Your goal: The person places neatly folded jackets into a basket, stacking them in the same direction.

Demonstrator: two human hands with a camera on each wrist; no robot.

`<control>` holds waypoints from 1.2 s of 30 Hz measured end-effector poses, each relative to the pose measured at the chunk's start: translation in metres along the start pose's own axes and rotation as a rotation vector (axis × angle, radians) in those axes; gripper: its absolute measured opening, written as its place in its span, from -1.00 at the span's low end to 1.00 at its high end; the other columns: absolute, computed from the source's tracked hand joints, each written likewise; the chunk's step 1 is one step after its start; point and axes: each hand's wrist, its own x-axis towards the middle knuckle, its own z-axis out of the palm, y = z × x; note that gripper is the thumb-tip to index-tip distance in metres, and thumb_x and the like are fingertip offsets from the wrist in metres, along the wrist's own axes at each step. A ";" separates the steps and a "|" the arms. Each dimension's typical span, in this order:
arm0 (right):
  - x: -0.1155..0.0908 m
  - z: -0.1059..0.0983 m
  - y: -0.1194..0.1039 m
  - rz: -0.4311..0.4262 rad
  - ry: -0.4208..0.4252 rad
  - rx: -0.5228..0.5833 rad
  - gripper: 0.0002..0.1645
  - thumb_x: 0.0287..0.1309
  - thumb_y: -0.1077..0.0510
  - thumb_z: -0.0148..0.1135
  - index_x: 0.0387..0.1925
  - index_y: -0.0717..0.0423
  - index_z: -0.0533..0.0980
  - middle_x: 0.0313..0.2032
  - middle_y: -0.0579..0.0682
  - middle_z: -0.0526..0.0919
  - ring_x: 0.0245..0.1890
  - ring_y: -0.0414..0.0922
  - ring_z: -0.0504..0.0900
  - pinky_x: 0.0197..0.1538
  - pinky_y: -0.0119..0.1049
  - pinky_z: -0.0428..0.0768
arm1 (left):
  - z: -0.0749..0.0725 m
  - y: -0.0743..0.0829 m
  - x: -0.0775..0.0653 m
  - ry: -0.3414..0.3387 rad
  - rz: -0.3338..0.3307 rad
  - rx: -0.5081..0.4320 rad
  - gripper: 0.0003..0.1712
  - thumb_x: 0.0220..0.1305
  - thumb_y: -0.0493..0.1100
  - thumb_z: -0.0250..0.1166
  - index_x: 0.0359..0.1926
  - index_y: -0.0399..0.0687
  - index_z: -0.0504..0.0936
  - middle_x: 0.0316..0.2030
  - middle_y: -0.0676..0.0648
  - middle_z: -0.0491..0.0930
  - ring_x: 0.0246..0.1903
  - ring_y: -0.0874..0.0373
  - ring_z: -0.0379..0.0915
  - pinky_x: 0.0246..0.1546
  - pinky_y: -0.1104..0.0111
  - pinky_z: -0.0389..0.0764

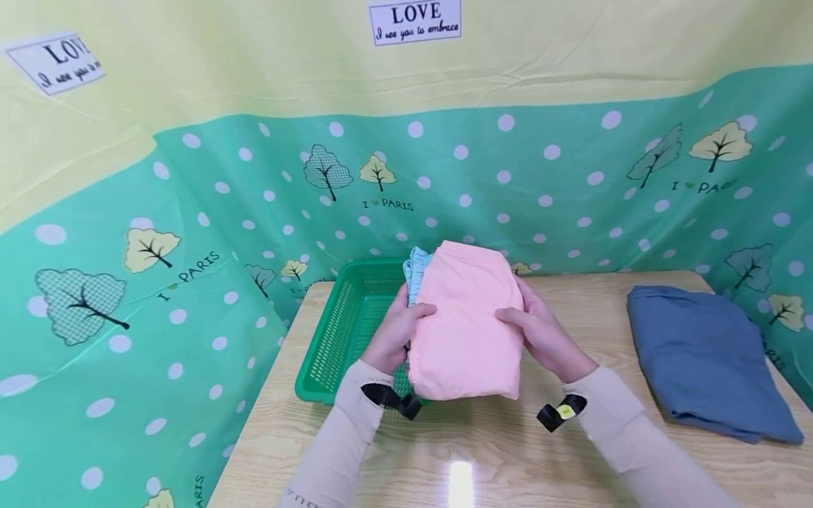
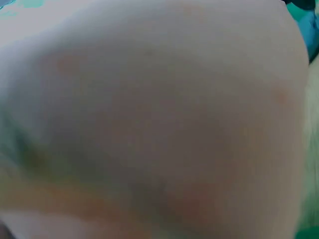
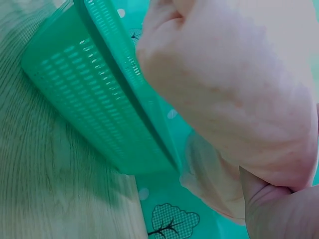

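Observation:
A folded pink cloth is held up between both hands, in front of and partly over the right side of a green plastic basket. My left hand grips its left edge, thumb on the front face. The right hand pinches the opposite edge, thumb in front and fingers hidden behind. Behind the pink cloth, a light blue gathered cloth shows at the upper left, beside the left hand. In the right wrist view, the pink cloth bulges above the right hand. A blurred pale surface fills most of the left wrist view.
A folded dark blue cloth lies at the right of the wooden table. Behind the table and along its left hangs a green and yellow printed curtain. Each wrist wears a small black camera mount.

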 end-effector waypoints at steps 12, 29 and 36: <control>0.018 0.021 0.001 -0.032 -0.041 0.011 0.02 0.35 0.33 0.06 0.65 -0.09 -0.20 0.56 0.12 0.08 0.23 -0.14 0.43 0.10 -0.43 0.62 | -0.031 0.009 -0.004 -0.003 -0.005 0.010 -0.08 0.33 -0.29 0.29 0.57 0.28 0.07 0.45 -0.03 0.30 0.40 0.01 0.31 0.44 0.10 0.35; 0.040 0.056 0.005 0.010 -0.042 0.056 0.08 0.29 0.31 0.07 0.66 -0.11 -0.24 0.58 0.07 0.08 0.28 0.00 0.41 0.08 -0.37 0.62 | -0.077 0.011 0.002 0.032 -0.036 0.025 -0.04 0.37 -0.28 0.25 0.62 0.25 -0.03 0.54 0.01 0.15 0.49 0.04 0.16 0.53 0.11 0.22; 0.051 0.066 0.017 0.046 -0.055 0.101 0.08 0.29 0.31 0.06 0.66 -0.15 -0.23 0.59 0.04 0.07 0.30 0.01 0.41 0.10 -0.34 0.61 | -0.093 0.008 0.005 0.015 -0.054 0.059 -0.03 0.39 -0.28 0.23 0.64 0.23 -0.09 0.57 -0.03 0.09 0.50 0.01 0.12 0.55 0.09 0.19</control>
